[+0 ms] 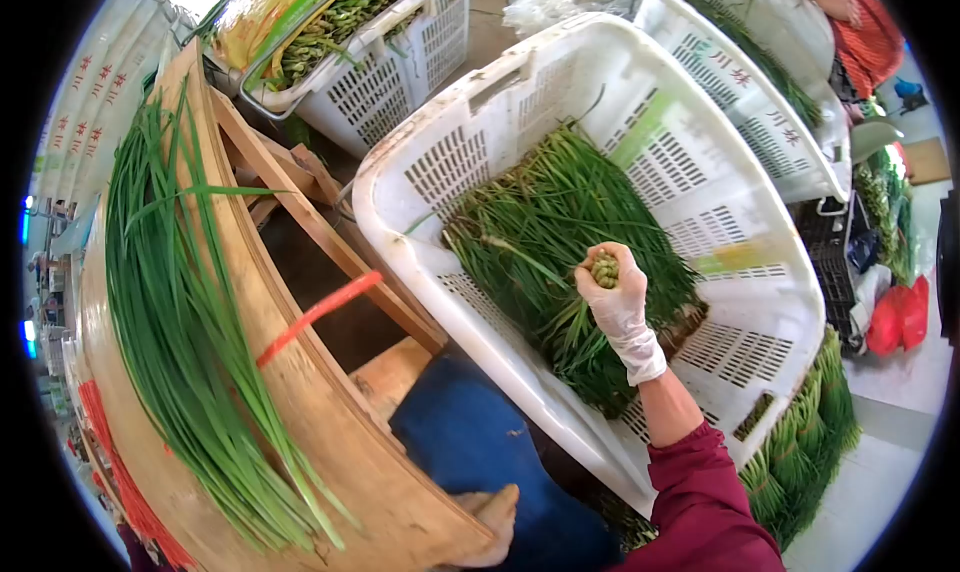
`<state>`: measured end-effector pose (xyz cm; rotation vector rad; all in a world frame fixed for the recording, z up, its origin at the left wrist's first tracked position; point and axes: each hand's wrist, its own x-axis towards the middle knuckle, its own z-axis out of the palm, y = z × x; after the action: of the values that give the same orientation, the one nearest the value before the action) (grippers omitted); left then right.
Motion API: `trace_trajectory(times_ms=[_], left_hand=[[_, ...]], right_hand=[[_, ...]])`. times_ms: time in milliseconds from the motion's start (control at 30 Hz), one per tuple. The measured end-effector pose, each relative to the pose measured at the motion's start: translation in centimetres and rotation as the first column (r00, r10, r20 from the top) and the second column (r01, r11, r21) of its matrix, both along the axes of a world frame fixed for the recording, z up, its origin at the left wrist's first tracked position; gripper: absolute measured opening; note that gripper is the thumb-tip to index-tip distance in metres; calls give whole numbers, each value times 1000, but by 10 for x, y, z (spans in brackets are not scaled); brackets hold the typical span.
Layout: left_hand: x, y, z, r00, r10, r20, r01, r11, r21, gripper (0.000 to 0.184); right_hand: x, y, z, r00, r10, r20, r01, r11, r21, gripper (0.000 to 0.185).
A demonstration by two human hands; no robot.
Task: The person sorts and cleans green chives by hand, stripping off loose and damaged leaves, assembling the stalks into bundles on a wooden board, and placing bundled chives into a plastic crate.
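My right hand, in a thin white glove, is closed around a bunch of garlic chives. The pale cut ends of the bunch point up toward me. This hand is inside a large white plastic basket, above more green chives lying in it. At the lower edge of the wooden table, part of my left hand shows, also apparently gloved; its fingers are mostly hidden. Loose long chives lie spread on the table.
A red strip sticks out over the table edge, and a bundle of red ties lies at the far left. Other white crates with greens stand behind. Tied chive bundles are beside the basket. Another person's arm shows at upper right.
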<state>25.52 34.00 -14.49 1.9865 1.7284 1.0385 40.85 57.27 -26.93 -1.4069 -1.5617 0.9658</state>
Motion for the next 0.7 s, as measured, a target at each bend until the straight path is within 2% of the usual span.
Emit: trace_trajectory(times_ms=[33,100,167,233,267,300,367,433,467,500,533,567,600,633,667,700], left_hand=[[2,6,-3,998,57,-28,-51,985,165,27],[0,8,16,986,-13,169,38,989,-143,23],[4,1,14,994,17,112,5,982,-191,20],[11,6,30,991,71,115,-36,957,-286,18],[17,4,28,976,137,169,-90,961,-260,17],[22,4,35,966,170,197,-101,944,-315,16],[32,6,51,757,317,571,118,794,-597,22],[43,12,63,564,339,753,475,613,-632,33],[50,14,69,544,185,819,626,561,-542,51],[58,14,78,446,106,889,723,542,-428,57],[65,13,87,339,27,940,805,510,-305,64],[72,13,97,224,-47,974,868,464,-177,70],[79,13,110,125,-114,986,885,462,-59,77],[82,14,123,27,-178,984,891,451,57,84],[81,10,148,-68,-116,991,862,493,117,82],[77,5,169,-110,-120,987,832,531,158,80]], right_hand=[[11,-8,9,999,-30,-34,30,999,-14,25],[31,-21,27,996,-29,-79,31,999,16,25],[46,-35,46,991,-57,-122,58,998,5,25],[56,-48,67,992,-78,-101,87,993,81,23],[62,-57,80,993,-88,-85,96,990,100,23],[66,-64,97,993,-96,-70,104,987,122,22],[74,-76,135,993,-112,-25,114,983,144,20],[76,-87,180,989,-104,-105,124,972,201,20],[76,-95,210,992,-90,-86,107,968,226,21],[71,-106,248,995,-75,-66,90,964,251,21],[65,-119,281,999,-50,6,45,933,358,23],[60,-131,304,998,-5,-56,29,902,431,25],[56,-140,325,997,-34,76,-23,764,645,29],[46,-156,351,988,-52,143,-77,642,763,33],[31,-170,372,996,-5,93,-79,476,876,30],[19,-188,392,992,73,103,-125,472,872,30]])
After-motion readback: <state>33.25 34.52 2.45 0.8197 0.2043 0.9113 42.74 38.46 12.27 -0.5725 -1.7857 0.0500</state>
